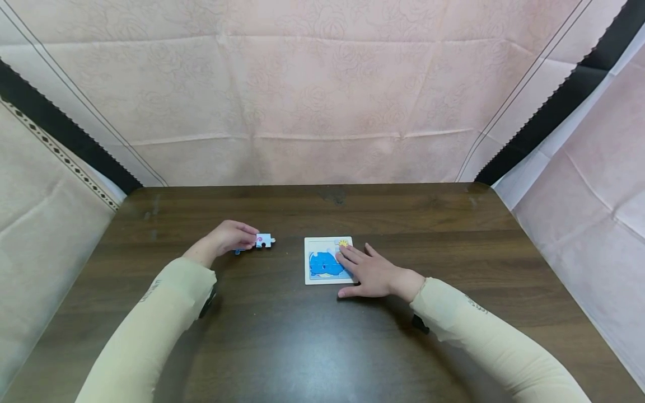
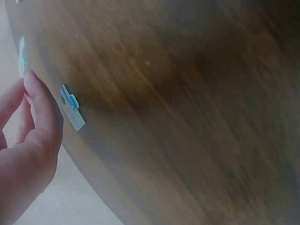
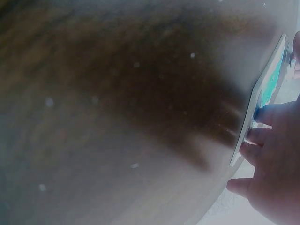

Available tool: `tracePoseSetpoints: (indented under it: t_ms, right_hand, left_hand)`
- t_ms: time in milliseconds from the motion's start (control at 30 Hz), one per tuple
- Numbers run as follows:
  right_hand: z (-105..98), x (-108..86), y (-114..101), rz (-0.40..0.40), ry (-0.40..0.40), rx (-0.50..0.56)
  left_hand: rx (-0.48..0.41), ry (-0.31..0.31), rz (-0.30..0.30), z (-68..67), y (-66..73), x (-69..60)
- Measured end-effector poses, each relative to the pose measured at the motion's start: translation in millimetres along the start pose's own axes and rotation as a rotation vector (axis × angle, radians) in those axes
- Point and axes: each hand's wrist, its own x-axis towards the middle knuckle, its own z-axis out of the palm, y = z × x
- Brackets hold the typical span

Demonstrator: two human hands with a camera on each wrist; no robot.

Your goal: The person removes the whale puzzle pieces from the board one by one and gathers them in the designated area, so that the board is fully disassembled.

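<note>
My left hand (image 1: 229, 240) pinches a light blue jigsaw piece (image 1: 263, 240) between thumb and fingertips, left of the puzzle board. In the left wrist view that piece (image 2: 22, 56) stands edge-on at the fingertips. A second jigsaw piece (image 2: 71, 108) lies on the table close by; in the head view the hand covers most of it. My right hand (image 1: 375, 274) lies with spread fingers over the right side of a white-framed puzzle board (image 1: 317, 281), which shows a blue whale and a yellow sun. Its fingers hide part of the picture, and the thumb extends past the lower edge.
A dark brown wooden table (image 1: 282, 336) carries the board and pieces. Pale patterned cloth (image 1: 322, 89) hangs behind its far edge and at both sides, with black bands at the corners.
</note>
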Motion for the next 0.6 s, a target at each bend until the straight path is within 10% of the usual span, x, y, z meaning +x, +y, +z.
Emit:
tracePoseSetpoints:
  t_ms: [600]
  right_hand:
    - [-0.7, 0.0, -0.8, 0.002, -0.002, 0.004]
  left_hand:
    - [0.265, 0.128, 0.027, 4.8, 1.7, -2.8]
